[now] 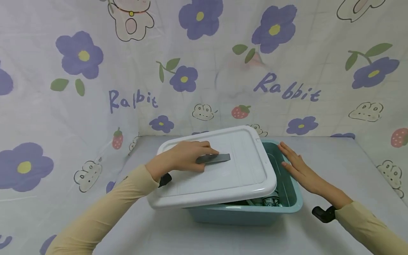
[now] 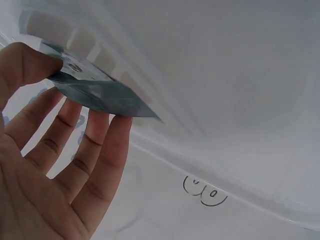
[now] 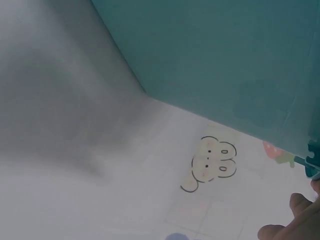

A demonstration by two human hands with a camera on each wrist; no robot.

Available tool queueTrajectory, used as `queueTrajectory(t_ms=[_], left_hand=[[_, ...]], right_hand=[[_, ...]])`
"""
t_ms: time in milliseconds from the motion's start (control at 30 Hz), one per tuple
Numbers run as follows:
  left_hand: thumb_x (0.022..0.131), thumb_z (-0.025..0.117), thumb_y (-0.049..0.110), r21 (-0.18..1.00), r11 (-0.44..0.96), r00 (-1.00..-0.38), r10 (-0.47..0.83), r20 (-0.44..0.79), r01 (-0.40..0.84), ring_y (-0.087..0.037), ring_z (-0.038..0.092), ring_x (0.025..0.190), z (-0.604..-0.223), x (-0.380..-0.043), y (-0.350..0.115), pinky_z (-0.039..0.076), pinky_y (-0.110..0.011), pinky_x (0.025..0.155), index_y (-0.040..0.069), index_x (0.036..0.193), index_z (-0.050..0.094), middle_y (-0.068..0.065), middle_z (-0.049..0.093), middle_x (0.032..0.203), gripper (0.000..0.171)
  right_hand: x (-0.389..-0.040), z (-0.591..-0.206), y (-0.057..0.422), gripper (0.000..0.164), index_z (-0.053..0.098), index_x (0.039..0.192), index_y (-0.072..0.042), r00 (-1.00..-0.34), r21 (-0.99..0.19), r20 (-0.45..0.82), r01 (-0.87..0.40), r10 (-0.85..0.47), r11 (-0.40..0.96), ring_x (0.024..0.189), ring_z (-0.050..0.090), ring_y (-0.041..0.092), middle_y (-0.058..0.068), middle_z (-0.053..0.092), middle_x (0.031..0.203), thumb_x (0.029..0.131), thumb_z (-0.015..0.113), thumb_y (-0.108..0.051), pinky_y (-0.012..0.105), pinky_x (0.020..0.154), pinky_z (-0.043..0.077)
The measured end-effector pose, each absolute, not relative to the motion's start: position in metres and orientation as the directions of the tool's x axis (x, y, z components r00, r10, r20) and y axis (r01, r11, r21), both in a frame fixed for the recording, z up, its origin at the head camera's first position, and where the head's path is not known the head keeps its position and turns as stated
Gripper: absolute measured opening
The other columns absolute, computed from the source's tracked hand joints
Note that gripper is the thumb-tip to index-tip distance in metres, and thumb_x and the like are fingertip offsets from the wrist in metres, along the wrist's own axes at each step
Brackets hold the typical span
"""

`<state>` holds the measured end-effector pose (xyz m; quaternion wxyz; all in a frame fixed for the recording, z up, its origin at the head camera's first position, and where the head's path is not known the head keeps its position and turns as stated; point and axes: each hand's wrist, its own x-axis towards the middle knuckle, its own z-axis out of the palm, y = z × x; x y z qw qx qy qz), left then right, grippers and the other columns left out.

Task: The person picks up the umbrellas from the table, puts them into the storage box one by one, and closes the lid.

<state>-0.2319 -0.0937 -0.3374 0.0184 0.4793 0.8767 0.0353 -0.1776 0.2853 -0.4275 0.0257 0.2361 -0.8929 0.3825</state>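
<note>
My left hand (image 1: 186, 156) grips the grey handle (image 1: 220, 158) on top of a white plastic lid (image 1: 245, 177). The lid sits tilted and shifted left over a teal storage bin (image 1: 236, 216), whose right end is uncovered. In the left wrist view, thumb and fingers pinch the handle (image 2: 107, 97) from both sides. With fingers extended, my right hand (image 1: 301, 171) touches the bin's right rim. The right wrist view shows the bin's side wall (image 3: 215, 60) and part of that hand (image 3: 300, 220). Inside the bin lie dark and greenish items (image 1: 271, 200), mostly hidden by the lid.
A pale cloth-covered table (image 1: 334, 159) lies under the bin. Behind it and at the sides hangs a white curtain (image 1: 216, 102) printed with purple flowers, rabbits and strawberries. Each wrist bears a black camera mount (image 1: 323, 214).
</note>
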Motion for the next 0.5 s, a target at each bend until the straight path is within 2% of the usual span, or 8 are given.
queueTrajectory(t_ms=[267, 500], left_hand=[[0.083, 0.058, 0.022, 0.148, 0.495, -0.499, 0.867, -0.015, 0.856, -0.006, 0.046, 0.078, -0.339, -0.236, -0.081, 0.038, -0.021, 0.060, 0.026, 0.131, 0.054, 0.007, 0.054, 0.105, 0.049], [0.090, 0.058, 0.023, 0.209, 0.429, -0.435, 0.900, -0.017, 0.879, -0.011, 0.049, 0.083, -0.343, -0.242, -0.072, 0.040, -0.022, 0.067, 0.022, 0.135, 0.051, 0.005, 0.053, 0.111, 0.045]], right_hand=[[-0.178, -0.434, 0.285, 0.052, 0.011, 0.150, -0.012, -0.901, -0.722, 0.230, -0.411, -0.366, 0.557, 0.140, 0.001, 0.042, 0.012, 0.001, 0.156, 0.102, 0.027, -0.022, 0.076, 0.094, 0.009], [-0.178, -0.435, 0.286, 0.050, 0.014, 0.150, -0.010, -0.904, -0.746, 0.239, -0.404, -0.354, 0.529, 0.139, 0.003, 0.044, 0.014, 0.003, 0.155, 0.103, 0.019, -0.027, 0.076, 0.094, 0.010]])
